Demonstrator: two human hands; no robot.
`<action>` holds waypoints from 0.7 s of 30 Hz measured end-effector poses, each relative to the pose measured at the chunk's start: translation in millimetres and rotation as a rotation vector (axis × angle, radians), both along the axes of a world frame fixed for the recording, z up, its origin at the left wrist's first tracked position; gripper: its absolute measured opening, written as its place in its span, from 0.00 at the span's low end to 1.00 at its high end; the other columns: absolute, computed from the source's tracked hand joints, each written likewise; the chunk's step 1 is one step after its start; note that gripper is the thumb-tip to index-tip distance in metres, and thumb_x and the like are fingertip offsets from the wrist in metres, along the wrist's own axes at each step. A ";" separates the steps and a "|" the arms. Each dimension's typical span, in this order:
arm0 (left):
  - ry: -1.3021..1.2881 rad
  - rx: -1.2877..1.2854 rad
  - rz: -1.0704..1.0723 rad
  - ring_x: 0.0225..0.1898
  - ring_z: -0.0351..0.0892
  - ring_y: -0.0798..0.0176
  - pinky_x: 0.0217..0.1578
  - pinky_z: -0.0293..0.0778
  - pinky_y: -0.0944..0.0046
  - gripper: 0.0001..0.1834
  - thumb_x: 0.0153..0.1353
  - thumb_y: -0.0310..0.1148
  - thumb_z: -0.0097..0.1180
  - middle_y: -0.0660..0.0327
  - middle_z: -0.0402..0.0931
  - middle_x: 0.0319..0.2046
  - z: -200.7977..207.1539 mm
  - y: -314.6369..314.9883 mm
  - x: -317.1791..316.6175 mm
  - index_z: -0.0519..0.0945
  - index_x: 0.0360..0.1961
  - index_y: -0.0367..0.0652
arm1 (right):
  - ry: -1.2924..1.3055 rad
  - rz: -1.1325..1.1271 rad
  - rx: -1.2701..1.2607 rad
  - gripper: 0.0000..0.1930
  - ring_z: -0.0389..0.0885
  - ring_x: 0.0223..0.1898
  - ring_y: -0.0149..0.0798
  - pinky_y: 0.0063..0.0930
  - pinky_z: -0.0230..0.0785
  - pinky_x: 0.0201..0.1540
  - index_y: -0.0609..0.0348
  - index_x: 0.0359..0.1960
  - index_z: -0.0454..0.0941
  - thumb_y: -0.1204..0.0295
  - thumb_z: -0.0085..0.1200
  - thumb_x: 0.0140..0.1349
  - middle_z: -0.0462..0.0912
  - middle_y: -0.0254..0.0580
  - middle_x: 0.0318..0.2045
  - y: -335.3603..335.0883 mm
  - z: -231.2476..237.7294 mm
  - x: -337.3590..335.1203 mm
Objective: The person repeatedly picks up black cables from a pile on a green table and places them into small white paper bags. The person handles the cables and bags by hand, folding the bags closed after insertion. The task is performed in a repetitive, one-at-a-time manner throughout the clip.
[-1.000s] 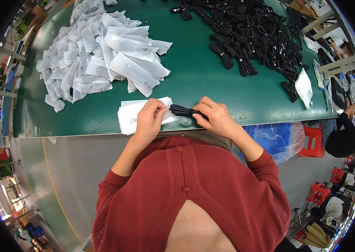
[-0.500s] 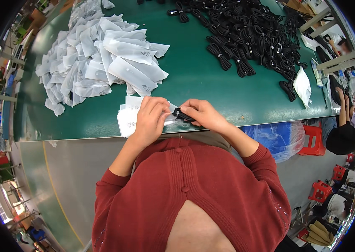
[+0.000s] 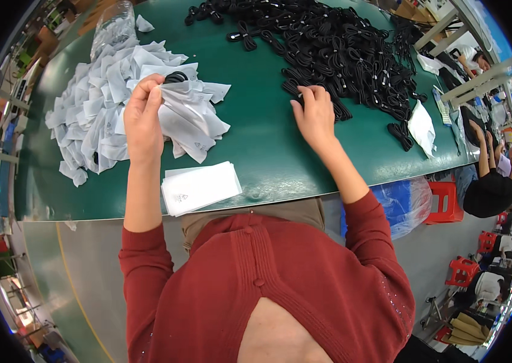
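Over the pile of filled translucent white bags (image 3: 108, 97), my left hand (image 3: 145, 124) pinches the top of one bag (image 3: 180, 104). A black coiled cable (image 3: 176, 77) shows at that bag's mouth, by my fingertips. My right hand (image 3: 318, 116) is at the near edge of a heap of black coiled cables (image 3: 334, 48). Its thumb and fingers are apart, with the fingertips on or just over a tied cable bundle; contact is hard to make out. A stack of flat white bags (image 3: 201, 187) lies at the table's near edge between my forearms.
The green table (image 3: 256, 145) ends just in front of my body. A white packet (image 3: 422, 129) and a separate cable bundle (image 3: 400, 134) lie to the right. Beyond the table's right side are a blue plastic-wrapped bin (image 3: 402, 209), a red stool (image 3: 443, 202) and another person (image 3: 491, 190).
My left hand has moved away and left to the bag pile with a bag and cable. My right hand has let go of the cable and moved out to the cable heap.
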State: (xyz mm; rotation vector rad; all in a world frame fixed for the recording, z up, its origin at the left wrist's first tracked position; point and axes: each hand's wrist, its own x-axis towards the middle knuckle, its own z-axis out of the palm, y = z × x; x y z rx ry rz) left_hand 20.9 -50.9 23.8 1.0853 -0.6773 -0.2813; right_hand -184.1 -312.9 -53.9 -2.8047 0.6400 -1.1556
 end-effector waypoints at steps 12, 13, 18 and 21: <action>0.183 0.017 -0.044 0.47 0.79 0.64 0.51 0.73 0.59 0.14 0.69 0.36 0.55 0.56 0.80 0.45 -6.6 -4.9 45.3 0.77 0.50 0.38 | 0.238 0.078 0.183 0.18 0.79 0.39 0.52 0.43 0.75 0.39 0.64 0.51 0.72 0.73 0.57 0.59 0.76 0.50 0.37 19.5 -15.2 -13.7; 0.177 0.010 0.080 0.47 0.79 0.63 0.52 0.72 0.59 0.14 0.69 0.36 0.55 0.56 0.80 0.45 -9.0 -3.4 65.5 0.77 0.50 0.37 | 0.265 0.085 0.251 0.18 0.79 0.39 0.53 0.43 0.74 0.39 0.64 0.52 0.72 0.73 0.56 0.60 0.76 0.51 0.38 24.8 -8.7 -14.1; -0.548 0.364 0.638 0.47 0.78 0.64 0.50 0.71 0.64 0.13 0.68 0.34 0.56 0.59 0.79 0.47 -13.7 10.7 42.5 0.78 0.48 0.37 | 0.225 0.202 0.538 0.17 0.80 0.40 0.56 0.44 0.72 0.43 0.65 0.54 0.74 0.73 0.53 0.64 0.79 0.54 0.39 36.7 -8.5 -32.1; -0.501 0.597 0.211 0.38 0.77 0.66 0.41 0.72 0.67 0.05 0.63 0.27 0.59 0.61 0.80 0.40 -39.5 22.7 -33.5 0.80 0.39 0.39 | 0.120 0.347 0.647 0.17 0.79 0.39 0.56 0.43 0.71 0.44 0.66 0.53 0.76 0.74 0.53 0.63 0.79 0.54 0.38 50.6 -11.9 -36.8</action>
